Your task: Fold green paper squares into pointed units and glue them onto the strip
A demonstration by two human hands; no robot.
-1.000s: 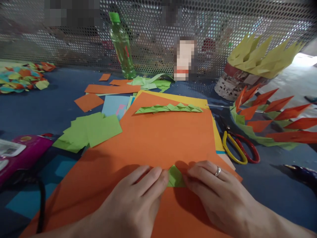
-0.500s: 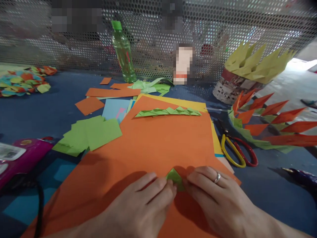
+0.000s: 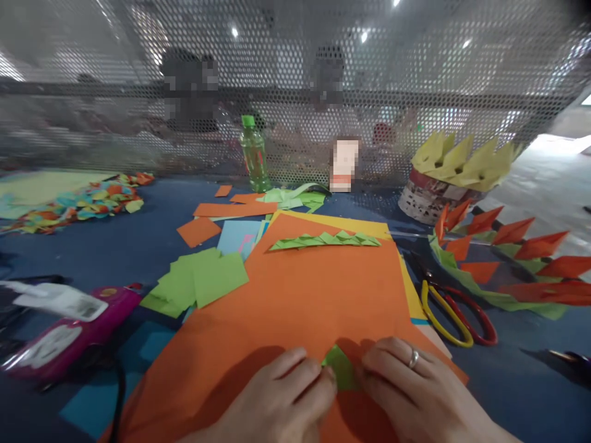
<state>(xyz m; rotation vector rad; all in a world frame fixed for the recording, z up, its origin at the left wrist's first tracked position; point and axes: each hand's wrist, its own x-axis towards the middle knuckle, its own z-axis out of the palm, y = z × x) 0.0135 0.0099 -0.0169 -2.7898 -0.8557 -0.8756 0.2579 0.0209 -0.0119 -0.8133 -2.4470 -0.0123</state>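
Note:
A small piece of folded green paper (image 3: 340, 368) lies on a large orange sheet (image 3: 323, 295) in front of me. My left hand (image 3: 286, 391) pinches its left edge with curled fingers. On its other side, my right hand (image 3: 415, 384), with a ring on one finger, has its fingertips pressed together at the paper's right edge. My fingers cover part of the piece, so its full shape is hidden. Farther up the orange sheet rests a zigzag strip of folded green paper (image 3: 325, 240). Green paper squares (image 3: 203, 277) are fanned out to the left.
Yellow-and-red-handled scissors (image 3: 455, 311) and a spiky orange-and-green paper ring (image 3: 503, 252) sit to the right, below a yellow paper crown (image 3: 462, 163). A magenta tool (image 3: 87, 332) with a cord lies left. A green bottle (image 3: 255, 157) stands before the perforated metal screen (image 3: 286, 80).
The camera view has tilted up, so everything appears lower and most things lie farther right. Both hands stay at the small green paper, which shows slightly more between them.

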